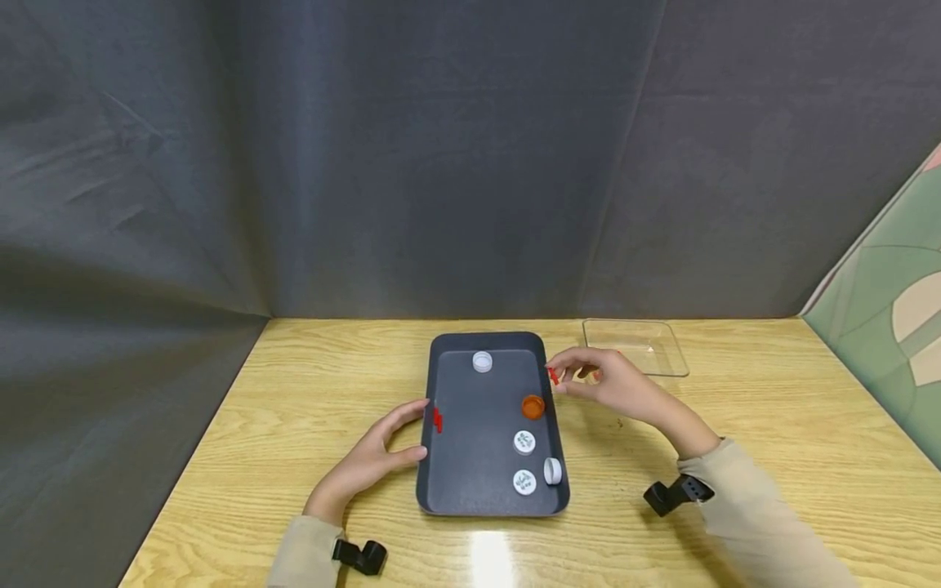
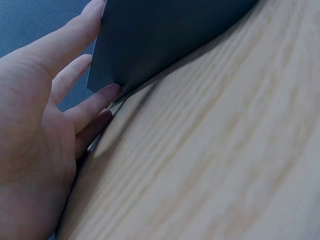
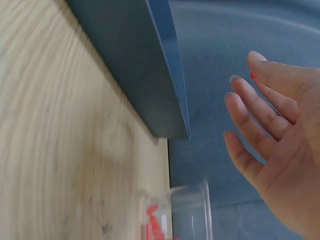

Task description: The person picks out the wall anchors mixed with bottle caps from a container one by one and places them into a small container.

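Observation:
A dark grey tray (image 1: 478, 461) lies on the table. My left hand (image 1: 367, 457) is at its left side, thumb and fingers spread, fingertips touching the tray wall. Over the right rim, my right hand (image 1: 606, 380) pinches a small red piece (image 1: 554, 376) between thumb and fingertips; only a speck of it shows in the right wrist view. Similar red pieces (image 1: 438, 420) lie along the tray's left inner edge. An orange bottle cap (image 1: 532, 407) sits near the right side. Two printed white caps (image 1: 524, 442) lie below it, beside a white cap (image 1: 553, 471) standing on edge.
Another white cap (image 1: 482, 362) lies open side up at the tray's far end. Behind my right hand stands a clear plastic box (image 1: 676, 351), with several red pieces (image 3: 155, 222) inside. A grey curtain (image 1: 456, 163) rises along the table's back edge.

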The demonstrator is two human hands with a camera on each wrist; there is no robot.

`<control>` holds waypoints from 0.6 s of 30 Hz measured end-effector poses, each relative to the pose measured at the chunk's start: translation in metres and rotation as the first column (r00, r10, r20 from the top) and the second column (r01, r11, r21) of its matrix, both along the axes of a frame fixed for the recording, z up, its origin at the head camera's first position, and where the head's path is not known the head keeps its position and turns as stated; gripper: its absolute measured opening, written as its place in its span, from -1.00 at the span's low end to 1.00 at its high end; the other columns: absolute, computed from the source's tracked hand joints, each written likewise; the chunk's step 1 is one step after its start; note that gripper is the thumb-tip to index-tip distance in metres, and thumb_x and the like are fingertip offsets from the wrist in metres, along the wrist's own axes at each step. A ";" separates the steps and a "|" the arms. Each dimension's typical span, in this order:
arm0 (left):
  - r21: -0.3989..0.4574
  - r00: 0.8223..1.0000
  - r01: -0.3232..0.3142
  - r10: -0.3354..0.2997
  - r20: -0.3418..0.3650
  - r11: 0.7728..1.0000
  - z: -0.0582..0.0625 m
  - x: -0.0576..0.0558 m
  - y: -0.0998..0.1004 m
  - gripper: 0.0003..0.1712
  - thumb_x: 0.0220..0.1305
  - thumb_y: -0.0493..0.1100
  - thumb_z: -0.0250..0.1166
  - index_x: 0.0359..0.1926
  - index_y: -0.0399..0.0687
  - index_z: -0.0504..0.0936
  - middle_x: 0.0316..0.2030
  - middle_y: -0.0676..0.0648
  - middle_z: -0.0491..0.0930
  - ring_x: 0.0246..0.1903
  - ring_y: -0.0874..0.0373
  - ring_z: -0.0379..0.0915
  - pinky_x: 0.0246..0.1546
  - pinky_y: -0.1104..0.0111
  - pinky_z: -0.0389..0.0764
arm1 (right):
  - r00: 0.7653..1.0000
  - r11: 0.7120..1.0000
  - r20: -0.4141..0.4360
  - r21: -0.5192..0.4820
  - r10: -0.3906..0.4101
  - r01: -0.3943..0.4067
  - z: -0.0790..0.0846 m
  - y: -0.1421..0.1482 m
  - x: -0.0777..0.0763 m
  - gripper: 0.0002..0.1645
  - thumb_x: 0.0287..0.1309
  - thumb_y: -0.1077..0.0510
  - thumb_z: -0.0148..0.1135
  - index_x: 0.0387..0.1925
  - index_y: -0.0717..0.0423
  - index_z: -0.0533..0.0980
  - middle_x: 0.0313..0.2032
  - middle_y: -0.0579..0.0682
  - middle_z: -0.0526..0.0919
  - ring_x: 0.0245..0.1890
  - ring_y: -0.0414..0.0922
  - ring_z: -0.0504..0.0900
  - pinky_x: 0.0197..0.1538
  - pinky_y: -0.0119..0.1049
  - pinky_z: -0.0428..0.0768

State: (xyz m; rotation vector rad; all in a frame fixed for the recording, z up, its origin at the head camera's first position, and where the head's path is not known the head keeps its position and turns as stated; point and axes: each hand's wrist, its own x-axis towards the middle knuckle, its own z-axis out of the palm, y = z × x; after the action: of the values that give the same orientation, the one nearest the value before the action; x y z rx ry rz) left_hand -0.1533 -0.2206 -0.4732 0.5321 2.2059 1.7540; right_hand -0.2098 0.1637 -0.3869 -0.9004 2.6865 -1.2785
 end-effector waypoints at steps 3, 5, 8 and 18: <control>0.000 1.000 0.001 -0.001 -0.009 1.000 0.000 -0.001 0.000 -0.20 0.28 -0.23 0.38 0.48 0.06 0.25 0.40 -0.03 0.30 0.43 0.03 0.08 0.39 -0.02 0.00 | 1.000 1.000 -0.025 -0.015 -0.018 0.017 -0.002 0.008 0.001 -0.72 0.14 0.28 0.42 -0.07 0.15 0.65 -0.25 -0.14 0.69 -0.30 -0.20 0.60 -0.20 -0.27 0.57; -0.001 1.000 0.001 -0.001 -0.011 1.000 0.000 -0.001 0.000 -0.20 0.28 -0.23 0.38 0.48 0.05 0.25 0.40 -0.03 0.30 0.42 0.04 0.08 0.39 -0.02 0.00 | 0.999 0.999 -0.040 -0.018 -0.036 0.035 -0.003 0.014 0.001 -0.71 0.14 0.28 0.42 -0.07 0.14 0.65 -0.25 -0.13 0.69 -0.31 -0.22 0.60 -0.21 -0.28 0.58; -0.002 1.000 0.004 -0.004 -0.016 1.000 -0.001 -0.001 -0.001 -0.20 0.28 -0.23 0.37 0.48 0.03 0.25 0.40 -0.04 0.30 0.42 0.01 0.09 0.39 -0.05 0.01 | 0.996 0.998 -0.066 -0.024 -0.054 0.052 -0.004 0.022 0.002 -0.69 0.12 0.29 0.43 -0.06 0.15 0.65 -0.25 -0.10 0.69 -0.33 -0.23 0.60 -0.23 -0.31 0.58; -0.014 1.000 0.001 -0.002 -0.019 1.000 -0.001 -0.001 0.000 -0.19 0.28 -0.23 0.37 0.49 0.01 0.24 0.39 -0.04 0.31 0.42 0.02 0.10 0.39 -0.04 0.02 | 0.984 0.994 -0.143 -0.031 -0.110 0.107 -0.005 0.041 0.005 -0.69 0.10 0.34 0.42 -0.08 0.20 0.65 -0.27 -0.09 0.70 -0.31 -0.24 0.61 -0.20 -0.33 0.60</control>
State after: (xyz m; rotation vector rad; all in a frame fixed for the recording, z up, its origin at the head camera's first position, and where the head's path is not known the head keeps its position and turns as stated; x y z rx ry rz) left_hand -0.1539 -0.2206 -0.4742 0.5494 2.2288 1.7381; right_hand -0.2051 0.2047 -0.3923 -0.8936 2.8747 -1.3154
